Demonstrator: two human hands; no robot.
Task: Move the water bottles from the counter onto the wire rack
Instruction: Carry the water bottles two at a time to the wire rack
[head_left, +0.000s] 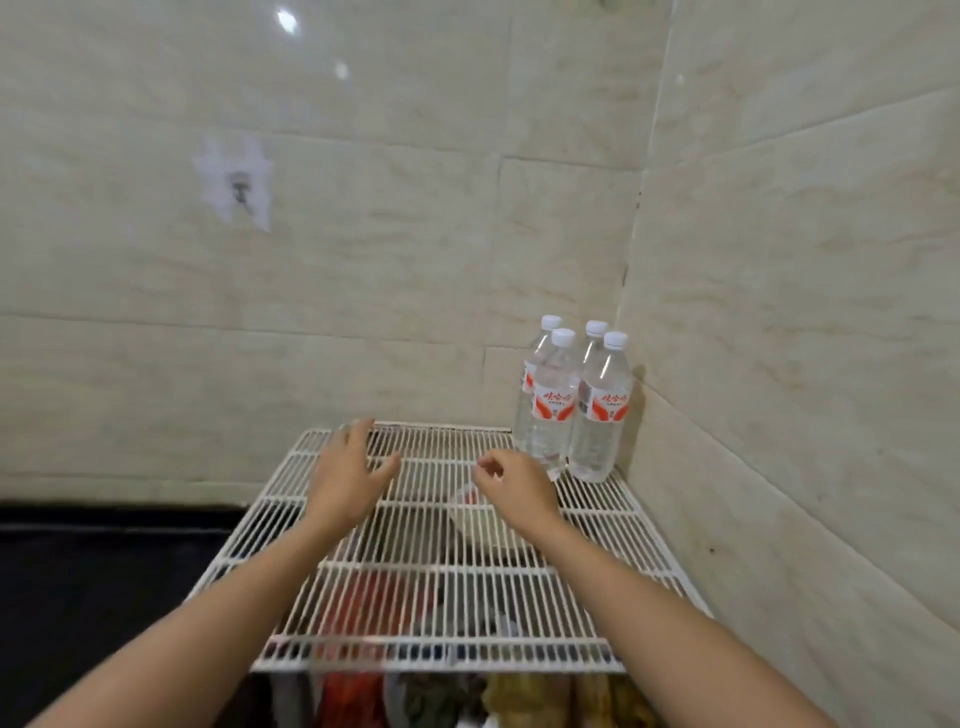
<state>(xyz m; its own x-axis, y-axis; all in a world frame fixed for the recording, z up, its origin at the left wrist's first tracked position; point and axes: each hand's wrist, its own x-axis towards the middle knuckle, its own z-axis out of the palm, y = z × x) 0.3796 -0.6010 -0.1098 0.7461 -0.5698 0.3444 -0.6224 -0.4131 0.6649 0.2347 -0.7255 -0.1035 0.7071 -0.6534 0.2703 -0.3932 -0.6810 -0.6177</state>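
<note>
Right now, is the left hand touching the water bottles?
Apart. The head view shows a wide stretch of bare wire rack between the left hand and the water bottles.

White wire rack, four upright water bottles clustered on its far right corner

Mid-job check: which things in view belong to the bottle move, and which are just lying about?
Job: wire rack; four water bottles, standing at its far right corner; dark counter; left hand and right hand, both holding nothing.
Lying about: wall hook; blurred coloured items beneath the rack.
</note>
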